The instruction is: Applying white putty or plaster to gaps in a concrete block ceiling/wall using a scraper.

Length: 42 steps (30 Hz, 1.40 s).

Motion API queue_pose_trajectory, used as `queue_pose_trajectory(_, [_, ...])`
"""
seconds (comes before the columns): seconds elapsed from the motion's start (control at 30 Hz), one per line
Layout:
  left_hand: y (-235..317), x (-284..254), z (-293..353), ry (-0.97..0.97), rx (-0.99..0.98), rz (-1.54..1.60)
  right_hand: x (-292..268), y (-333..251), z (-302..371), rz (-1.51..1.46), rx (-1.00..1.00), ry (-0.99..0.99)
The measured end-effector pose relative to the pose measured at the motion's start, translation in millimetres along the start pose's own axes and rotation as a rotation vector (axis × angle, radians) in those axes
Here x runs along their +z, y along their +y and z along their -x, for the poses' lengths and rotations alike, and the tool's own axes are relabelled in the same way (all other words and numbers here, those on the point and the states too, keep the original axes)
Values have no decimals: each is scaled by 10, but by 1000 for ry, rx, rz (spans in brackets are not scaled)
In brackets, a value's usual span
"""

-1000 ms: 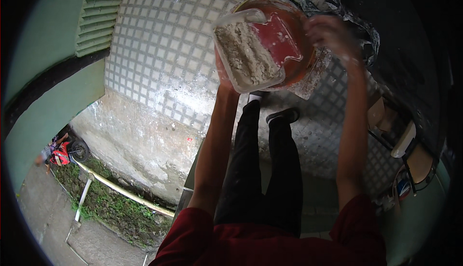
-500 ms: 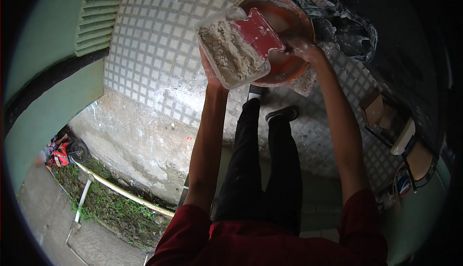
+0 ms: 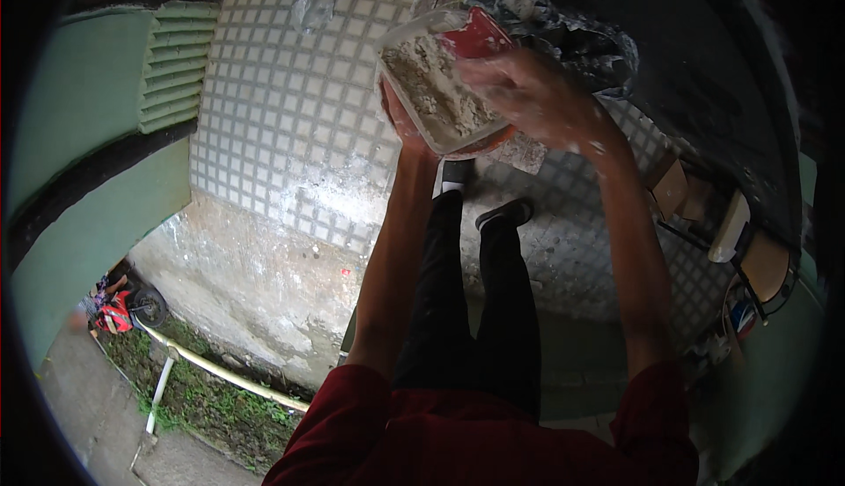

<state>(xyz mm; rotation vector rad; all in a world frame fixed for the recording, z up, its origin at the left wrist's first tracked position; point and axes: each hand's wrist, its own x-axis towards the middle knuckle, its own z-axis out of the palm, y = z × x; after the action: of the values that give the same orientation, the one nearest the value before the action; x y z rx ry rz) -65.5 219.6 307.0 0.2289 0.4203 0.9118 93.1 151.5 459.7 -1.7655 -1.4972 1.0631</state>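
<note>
My left hand (image 3: 403,118) supports a pale rectangular plastic tub (image 3: 443,143) from its left side and underneath. Grey-beige putty-like paste (image 3: 429,68) lies inside, heaped unevenly. My right hand (image 3: 539,99), dusted with white smears, is closed on a red flat scraper (image 3: 478,35), whose blade tilts over the tub's far right part. Fingers of that hand reach across the tub's right rim and are partly blurred. Below the tub, only a sliver of an orange bucket (image 3: 495,141) shows; the rest is hidden.
Crumpled clear plastic bags (image 3: 590,50) lie past the tub to the right, and another (image 3: 312,11) sits on the tiled floor (image 3: 282,90). A chair (image 3: 764,266) and cardboard box (image 3: 671,188) stand at the right. A red motorbike (image 3: 119,310) is outside, lower left.
My right hand has moved left over the tub, and the scraper has tipped up toward its far end. The tub has shifted slightly right, covering most of the orange bucket.
</note>
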Motion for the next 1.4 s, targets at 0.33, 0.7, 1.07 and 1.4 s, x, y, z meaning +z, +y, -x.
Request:
queue_pose_trajectory(0.33, [-925, 2921, 1741, -179, -431, 197, -1762, -1355, 2668, 281, 412, 550])
queue_pose_trajectory(0.7, [-3916, 5586, 5635, -426, -1030, 166, -2966, -1709, 8525, -87, 390, 851])
queue_pose_trajectory(1.07, [-6887, 6368, 9844, -433, -1398, -70, -2670, -1997, 13564, 285, 683, 979])
queue_pose_trajectory(1.4, [-8188, 6832, 11905, -633, -1585, -158, -2384, -1836, 15745, 327, 822, 1460])
